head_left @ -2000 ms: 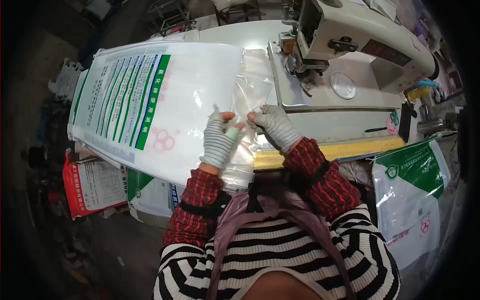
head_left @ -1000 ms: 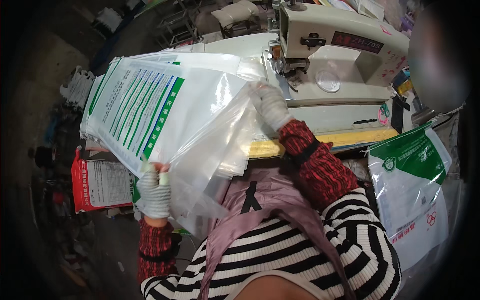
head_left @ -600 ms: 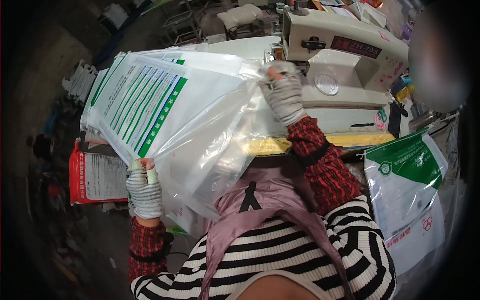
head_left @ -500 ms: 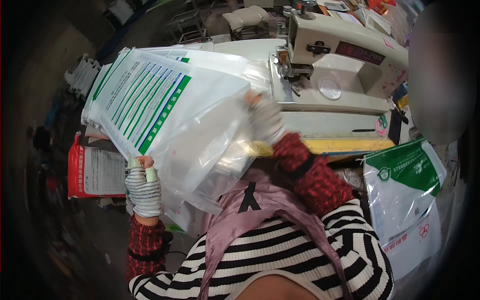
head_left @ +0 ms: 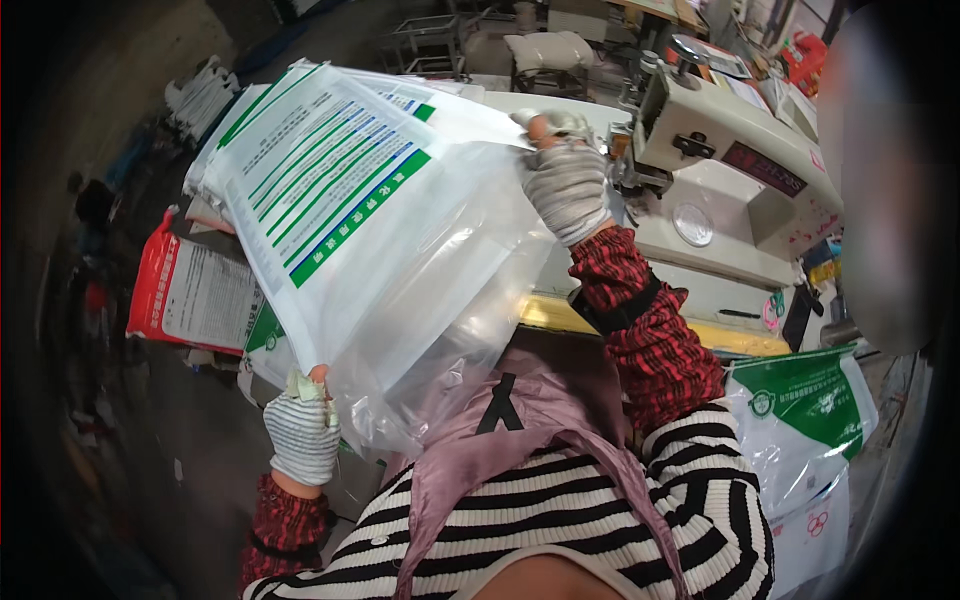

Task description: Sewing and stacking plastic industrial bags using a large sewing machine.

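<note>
A white printed sack (head_left: 335, 190) with green and blue stripes lies on a stack of similar sacks, slanting toward me. From its near right side a clear plastic liner (head_left: 455, 330) sticks out, crumpled. My left hand (head_left: 303, 435), in a striped glove with bare fingertips, pinches the sack's near left corner. At the far right edge of the sack is my right hand (head_left: 567, 180), gloved the same way. Its fingers are curled over the edge there, and the fingertips are partly hidden.
A cream sewing machine (head_left: 740, 140) stands right of my right hand on a pale table. A yellow strip (head_left: 555, 315) runs along the table's front edge. A red and white sack (head_left: 205, 290) lies at left; a green and white sack (head_left: 800, 400) hangs at right.
My right hand has moved away from me to the sack's far right edge. The liner is spread wider. My left hand keeps its corner, and the whole view has shifted a little.
</note>
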A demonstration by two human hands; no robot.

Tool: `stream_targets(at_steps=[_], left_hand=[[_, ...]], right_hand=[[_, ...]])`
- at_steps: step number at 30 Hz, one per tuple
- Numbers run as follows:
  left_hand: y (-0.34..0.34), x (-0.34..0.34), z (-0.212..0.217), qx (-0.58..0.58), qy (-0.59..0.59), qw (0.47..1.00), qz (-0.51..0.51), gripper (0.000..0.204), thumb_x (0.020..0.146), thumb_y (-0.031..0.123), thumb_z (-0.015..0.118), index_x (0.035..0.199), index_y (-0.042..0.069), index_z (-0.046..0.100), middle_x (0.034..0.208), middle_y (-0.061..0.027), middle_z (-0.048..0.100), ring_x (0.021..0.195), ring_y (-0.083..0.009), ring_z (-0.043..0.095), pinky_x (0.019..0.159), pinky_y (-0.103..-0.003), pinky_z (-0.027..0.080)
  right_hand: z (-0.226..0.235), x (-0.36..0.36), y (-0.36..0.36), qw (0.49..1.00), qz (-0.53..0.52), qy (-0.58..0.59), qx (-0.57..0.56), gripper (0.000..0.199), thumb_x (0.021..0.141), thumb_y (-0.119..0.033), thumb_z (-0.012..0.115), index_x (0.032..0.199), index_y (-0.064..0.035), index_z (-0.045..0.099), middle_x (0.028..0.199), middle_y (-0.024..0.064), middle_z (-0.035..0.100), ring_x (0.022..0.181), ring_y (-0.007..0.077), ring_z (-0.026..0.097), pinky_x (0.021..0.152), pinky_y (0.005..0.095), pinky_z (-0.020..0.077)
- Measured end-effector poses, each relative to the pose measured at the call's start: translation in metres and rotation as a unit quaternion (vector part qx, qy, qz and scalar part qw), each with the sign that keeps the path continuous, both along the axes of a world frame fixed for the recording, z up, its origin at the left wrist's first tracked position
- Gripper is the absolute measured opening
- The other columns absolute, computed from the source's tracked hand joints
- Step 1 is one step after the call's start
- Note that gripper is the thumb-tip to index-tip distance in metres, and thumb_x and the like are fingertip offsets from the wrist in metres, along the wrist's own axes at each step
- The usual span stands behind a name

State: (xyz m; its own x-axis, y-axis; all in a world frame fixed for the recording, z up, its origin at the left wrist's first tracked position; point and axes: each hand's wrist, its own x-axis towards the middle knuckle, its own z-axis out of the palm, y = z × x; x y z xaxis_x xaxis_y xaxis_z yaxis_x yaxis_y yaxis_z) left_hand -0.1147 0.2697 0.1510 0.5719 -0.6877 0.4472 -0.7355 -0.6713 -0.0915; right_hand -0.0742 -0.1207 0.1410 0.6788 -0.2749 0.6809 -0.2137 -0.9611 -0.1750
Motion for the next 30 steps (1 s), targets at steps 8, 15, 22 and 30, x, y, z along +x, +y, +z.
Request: stream_targets(at_steps=[8, 15, 22, 30], left_hand=[[0.003, -0.003, 0.055, -0.027, -0.036, 0.994, 0.096, 0.028, 0.075, 0.007, 0.057, 0.102, 0.003, 0.061, 0.095, -0.0153, 0.06, 0.086, -0.0321, 0.059, 0.069, -0.039, 0.048], [-0.063, 0.017, -0.054, -0.16, 0.288, 0.943, 0.042, 0.025, 0.081, 0.018, 0.055, 0.097, 0.0, 0.062, 0.089, -0.0184, 0.064, 0.082, -0.0334, 0.061, 0.078, -0.045, 0.049], [0.062, 0.084, -0.023, -0.1, 0.272, 0.945, 0.151, 0.03, 0.082, 0.018, 0.057, 0.105, -0.001, 0.059, 0.096, -0.0155, 0.063, 0.089, -0.0276, 0.061, 0.081, -0.043, 0.049], [0.089, 0.023, 0.007, -0.584, 0.369, 0.722, 0.031, 0.04, 0.09, 0.031, 0.056, 0.112, -0.003, 0.058, 0.101, -0.0075, 0.061, 0.082, -0.0217, 0.063, 0.074, -0.032, 0.05]], right_hand=[[-0.008, 0.003, 0.06, 0.974, 0.175, 0.12, -0.078, 0.01, 0.079, -0.013, 0.051, 0.079, -0.0098, 0.061, 0.07, 0.0108, 0.061, 0.07, 0.0273, 0.061, 0.064, 0.0383, 0.0486], [-0.035, -0.058, 0.105, 0.939, 0.325, 0.082, -0.076, 0.012, 0.07, -0.003, 0.058, 0.079, -0.0105, 0.062, 0.066, 0.0075, 0.056, 0.072, 0.0257, 0.058, 0.063, 0.0364, 0.0481], [-0.066, -0.089, 0.11, 0.942, 0.292, 0.168, 0.004, 0.011, 0.074, -0.001, 0.052, 0.074, -0.0096, 0.058, 0.064, 0.0096, 0.053, 0.065, 0.0279, 0.056, 0.06, 0.0402, 0.0447], [-0.078, -0.078, 0.096, 0.96, 0.233, 0.144, -0.051, 0.012, 0.071, 0.0, 0.049, 0.074, -0.0091, 0.057, 0.064, 0.0104, 0.05, 0.064, 0.0291, 0.053, 0.061, 0.04, 0.0431]])
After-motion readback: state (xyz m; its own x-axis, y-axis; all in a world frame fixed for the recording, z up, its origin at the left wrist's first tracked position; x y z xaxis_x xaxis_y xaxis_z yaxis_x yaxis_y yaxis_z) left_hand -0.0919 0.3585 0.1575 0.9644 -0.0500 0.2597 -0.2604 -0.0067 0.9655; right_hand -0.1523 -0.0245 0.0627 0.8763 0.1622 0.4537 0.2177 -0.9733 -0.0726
